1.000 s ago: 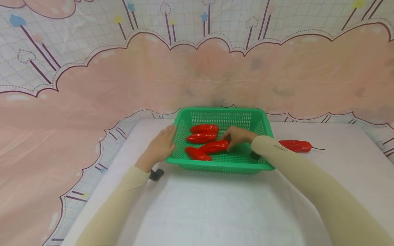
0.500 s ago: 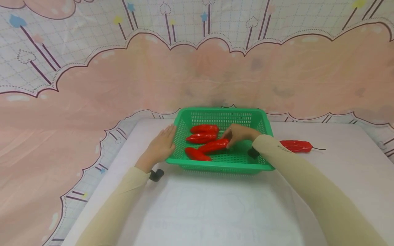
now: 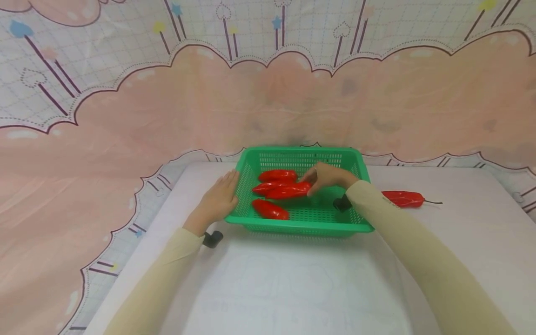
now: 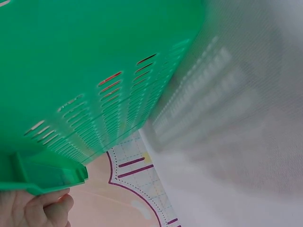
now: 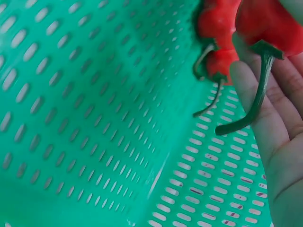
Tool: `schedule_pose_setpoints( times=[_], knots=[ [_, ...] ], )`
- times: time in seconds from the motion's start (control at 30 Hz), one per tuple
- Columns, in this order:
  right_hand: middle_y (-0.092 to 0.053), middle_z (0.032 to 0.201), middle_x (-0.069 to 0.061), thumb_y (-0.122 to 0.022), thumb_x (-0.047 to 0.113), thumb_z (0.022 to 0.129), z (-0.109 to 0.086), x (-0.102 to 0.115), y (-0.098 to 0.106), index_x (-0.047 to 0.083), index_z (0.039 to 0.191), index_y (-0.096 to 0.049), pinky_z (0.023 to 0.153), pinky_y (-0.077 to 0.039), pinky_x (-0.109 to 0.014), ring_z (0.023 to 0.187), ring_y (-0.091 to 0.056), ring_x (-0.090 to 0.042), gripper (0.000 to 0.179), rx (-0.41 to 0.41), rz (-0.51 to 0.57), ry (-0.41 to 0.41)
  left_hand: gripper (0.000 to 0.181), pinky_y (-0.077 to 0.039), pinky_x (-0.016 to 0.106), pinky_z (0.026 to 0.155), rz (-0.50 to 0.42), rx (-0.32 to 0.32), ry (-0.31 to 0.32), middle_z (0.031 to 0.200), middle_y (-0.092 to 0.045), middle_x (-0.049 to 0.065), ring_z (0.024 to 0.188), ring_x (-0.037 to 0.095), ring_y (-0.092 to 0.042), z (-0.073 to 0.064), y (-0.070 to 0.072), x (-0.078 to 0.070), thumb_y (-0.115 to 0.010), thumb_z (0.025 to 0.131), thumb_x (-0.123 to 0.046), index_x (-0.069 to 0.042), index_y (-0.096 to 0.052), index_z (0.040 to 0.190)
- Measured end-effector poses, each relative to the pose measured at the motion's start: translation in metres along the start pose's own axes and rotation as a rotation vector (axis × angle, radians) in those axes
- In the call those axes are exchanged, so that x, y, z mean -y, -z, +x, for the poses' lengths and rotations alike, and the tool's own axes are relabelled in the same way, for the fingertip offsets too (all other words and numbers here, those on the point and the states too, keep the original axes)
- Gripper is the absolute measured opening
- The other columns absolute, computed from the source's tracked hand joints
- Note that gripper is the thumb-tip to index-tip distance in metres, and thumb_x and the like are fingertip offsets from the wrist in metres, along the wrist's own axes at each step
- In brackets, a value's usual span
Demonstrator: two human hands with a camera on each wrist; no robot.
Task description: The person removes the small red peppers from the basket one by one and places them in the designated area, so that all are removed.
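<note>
Inside the green plastic basket [image 3: 293, 224], my right hand [image 3: 328, 179] holds a red chili pepper [image 3: 289, 190] near its stem end. In the right wrist view that held pepper [image 5: 270, 28] shows a green bent stem, with my fingers [image 5: 265, 109] alongside it. Two more red peppers [image 3: 277, 175] lie behind it, one partly covered. Another pepper [image 3: 270, 210] lies toward the basket's front left. My left hand [image 3: 217, 197] rests against the basket's left rim with its fingers straight. The left wrist view shows part of that hand [image 4: 35, 208] at the rim.
One red pepper [image 3: 404, 199] lies on the white tabletop [image 3: 293, 279] right of the basket, partly hidden by my right sleeve. A patterned pink and white cloth [image 3: 272, 102] hangs behind and runs down the left side.
My right hand has lifted the held pepper and moved it toward the back of the basket, away from the front-left pepper and partly over the ones behind. My left hand stays in place.
</note>
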State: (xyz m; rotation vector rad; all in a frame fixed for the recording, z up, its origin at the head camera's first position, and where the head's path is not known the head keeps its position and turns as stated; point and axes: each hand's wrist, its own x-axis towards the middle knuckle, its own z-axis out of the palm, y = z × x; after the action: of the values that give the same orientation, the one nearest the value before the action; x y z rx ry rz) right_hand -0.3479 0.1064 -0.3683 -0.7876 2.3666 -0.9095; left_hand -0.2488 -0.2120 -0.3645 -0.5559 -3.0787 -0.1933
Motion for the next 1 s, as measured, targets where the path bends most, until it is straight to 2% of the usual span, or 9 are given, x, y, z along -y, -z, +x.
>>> schedule_pose_setpoints(
  times=[0.3, 0.57, 0.83, 1.0],
  knots=[
    [-0.069, 0.114, -0.014, -0.078, 0.009, 0.073, -0.005, 0.003, 0.008, 0.003, 0.12, -0.064, 0.086, -0.057, -0.034, 0.101, -0.066, -0.022, 0.049, -0.03, 0.046, 0.01, 0.064, -0.014, 0.045, 0.121, -0.006, 0.006, 0.005, 0.156, -0.014, 0.022, 0.145, 0.035, -0.014, 0.0, 0.0, 0.001, -0.035, 0.092, -0.017, 0.007, -0.014, 0.148],
    [-0.07, 0.11, -0.015, -0.076, 0.004, 0.074, -0.01, 0.007, 0.02, 0.001, 0.119, -0.064, 0.081, -0.058, -0.032, 0.094, -0.068, -0.018, 0.047, -0.047, 0.111, 0.074, 0.064, -0.014, 0.045, 0.121, -0.007, 0.007, 0.005, 0.156, -0.014, 0.022, 0.146, 0.035, -0.013, 0.0, -0.001, 0.0, -0.035, 0.092, -0.017, 0.006, -0.014, 0.148],
    [-0.069, 0.111, -0.014, -0.077, 0.008, 0.074, -0.017, 0.014, 0.035, 0.002, 0.12, -0.063, 0.083, -0.057, -0.032, 0.098, -0.067, -0.02, 0.049, -0.067, 0.046, 0.077, 0.064, -0.014, 0.045, 0.121, 0.0, 0.008, 0.004, 0.156, -0.014, 0.022, 0.146, 0.035, -0.013, 0.0, -0.001, 0.0, -0.035, 0.092, -0.016, 0.007, -0.014, 0.148],
    [-0.07, 0.108, -0.015, -0.079, 0.009, 0.073, -0.024, 0.022, 0.044, 0.001, 0.117, -0.065, 0.083, -0.057, -0.033, 0.095, -0.067, -0.02, 0.047, -0.093, 0.018, 0.085, 0.064, -0.014, 0.045, 0.121, 0.003, 0.008, 0.005, 0.156, -0.014, 0.022, 0.146, 0.035, -0.013, 0.001, -0.002, 0.001, -0.035, 0.091, -0.016, 0.006, -0.014, 0.148]
  ],
)
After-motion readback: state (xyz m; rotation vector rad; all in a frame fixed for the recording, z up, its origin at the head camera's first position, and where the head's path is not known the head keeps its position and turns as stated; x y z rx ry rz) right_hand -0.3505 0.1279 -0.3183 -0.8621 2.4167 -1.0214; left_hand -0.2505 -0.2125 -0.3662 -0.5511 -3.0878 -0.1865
